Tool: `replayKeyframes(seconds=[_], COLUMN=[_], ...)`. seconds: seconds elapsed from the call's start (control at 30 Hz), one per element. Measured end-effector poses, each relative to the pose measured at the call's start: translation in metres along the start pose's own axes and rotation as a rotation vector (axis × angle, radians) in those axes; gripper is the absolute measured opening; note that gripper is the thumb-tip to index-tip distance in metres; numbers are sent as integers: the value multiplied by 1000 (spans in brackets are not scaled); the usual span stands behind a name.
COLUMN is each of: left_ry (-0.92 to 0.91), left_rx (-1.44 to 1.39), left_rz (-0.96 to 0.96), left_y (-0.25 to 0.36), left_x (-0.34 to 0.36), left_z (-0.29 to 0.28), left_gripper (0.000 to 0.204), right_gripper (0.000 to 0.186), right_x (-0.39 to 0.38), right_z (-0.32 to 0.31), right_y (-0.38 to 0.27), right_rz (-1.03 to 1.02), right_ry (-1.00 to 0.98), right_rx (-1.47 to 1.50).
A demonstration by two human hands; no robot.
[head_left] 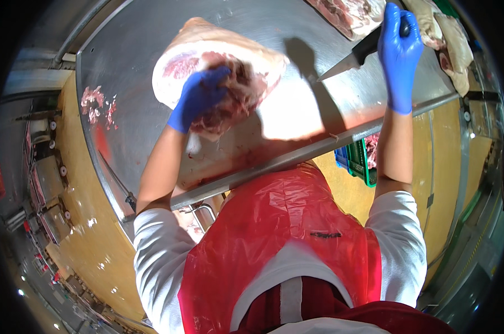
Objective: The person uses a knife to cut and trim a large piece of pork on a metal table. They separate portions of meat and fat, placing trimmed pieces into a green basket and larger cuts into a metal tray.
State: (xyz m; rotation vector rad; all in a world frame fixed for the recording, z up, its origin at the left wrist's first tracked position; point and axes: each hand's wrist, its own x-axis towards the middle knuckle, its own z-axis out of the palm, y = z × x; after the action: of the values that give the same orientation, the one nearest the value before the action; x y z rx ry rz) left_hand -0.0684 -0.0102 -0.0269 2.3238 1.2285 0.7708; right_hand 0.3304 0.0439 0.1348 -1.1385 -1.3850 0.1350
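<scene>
A large pork leg [224, 44] lies on the metal table, left of the middle. It has pale skin and a thick white fat rim, with red cut flesh facing me. My left hand [199, 97], in a blue glove, grips the ragged flesh on its near side; the fingertips are partly buried and slightly blurred. Off to the right, my blue-gloved right hand [399, 58] is raised over the table, closed round the black handle of a knife [340, 69]. The blade points left and down, apart from the pork leg.
Small meat scraps [93, 103] lie at the table's left. A thin metal rod with a dark end [115, 178] rests along the left edge. More cuts [352, 16] and skin-on pieces [452, 50] lie at the far right. Below the front edge stands a green crate [360, 161] with meat.
</scene>
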Motion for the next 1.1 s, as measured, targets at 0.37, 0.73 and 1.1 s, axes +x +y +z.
replayKeyframes(seconds=[0.37,0.73,1.1], left_ry=[123,-5,351], left_rx=[241,555,-84], left_rz=[-151,-172,-883], left_y=[-22,50,-105], left_x=[77,113,64], left_z=[25,-20,-57], left_gripper=[37,55,78], right_gripper=[75,42,51], right_x=[-170,-120,-143], right_z=[-96,45,35], right_y=[99,135,134], right_rz=[1270,1061,299], right_ry=[-31,-715,-1141], right_rx=[953,909,184])
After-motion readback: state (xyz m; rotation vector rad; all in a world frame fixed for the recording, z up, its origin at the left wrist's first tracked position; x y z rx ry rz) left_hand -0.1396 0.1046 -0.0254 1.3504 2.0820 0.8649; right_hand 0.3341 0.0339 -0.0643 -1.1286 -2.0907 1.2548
